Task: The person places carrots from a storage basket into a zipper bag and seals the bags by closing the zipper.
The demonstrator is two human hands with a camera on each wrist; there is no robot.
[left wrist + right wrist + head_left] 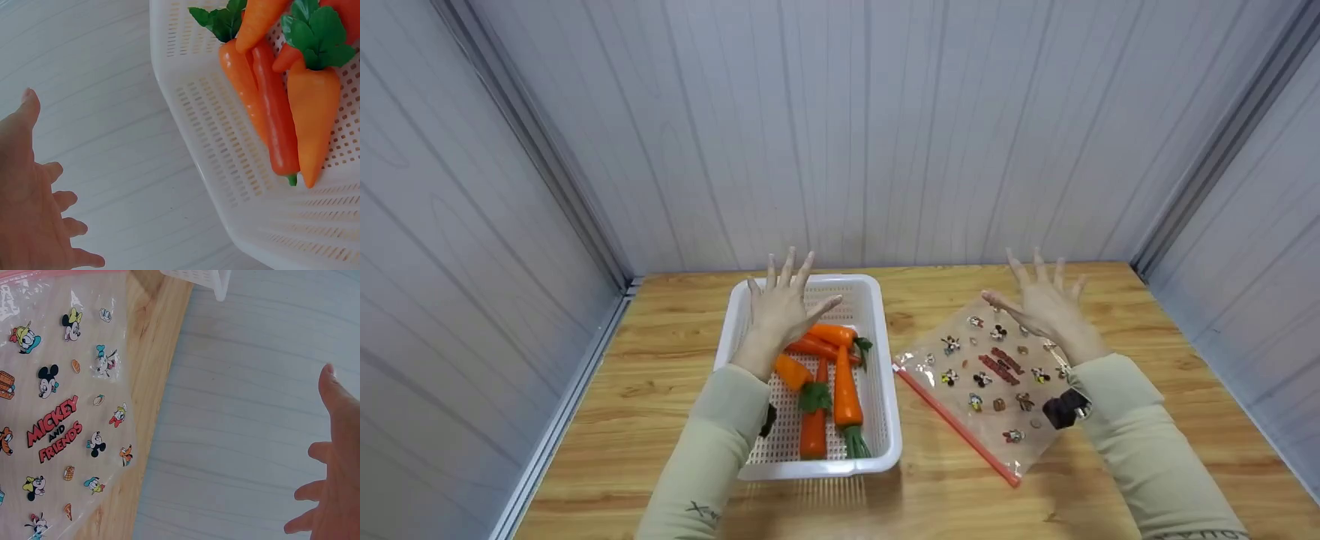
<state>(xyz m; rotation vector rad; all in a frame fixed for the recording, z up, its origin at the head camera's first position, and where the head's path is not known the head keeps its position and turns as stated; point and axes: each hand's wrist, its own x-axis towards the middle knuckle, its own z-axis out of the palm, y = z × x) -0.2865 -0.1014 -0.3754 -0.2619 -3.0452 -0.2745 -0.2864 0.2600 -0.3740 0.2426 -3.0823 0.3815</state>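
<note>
My left hand [781, 311] hovers over the white plastic basket [889, 390], its fingers spread and holding nothing. Inside the basket lie several orange carrots [847, 394] with green tops, some overlapping. Among them the left wrist view shows a long red vegetable [275, 112] with a small green tip, perhaps a chili pepper. Over the far side of a clear zip bag [997, 405], my right hand [1054, 315] is also spread and holds nothing. Cartoon prints cover the bag, which lies flat with its red zip strip [960, 427] toward the basket.
Basket and bag rest side by side on a wood-grain table [660, 375]. A pale panel wall [840, 135] rises behind the table's far edge, with further panels at the left and right. Dark wrist cameras [1065, 409] sit at the sleeves.
</note>
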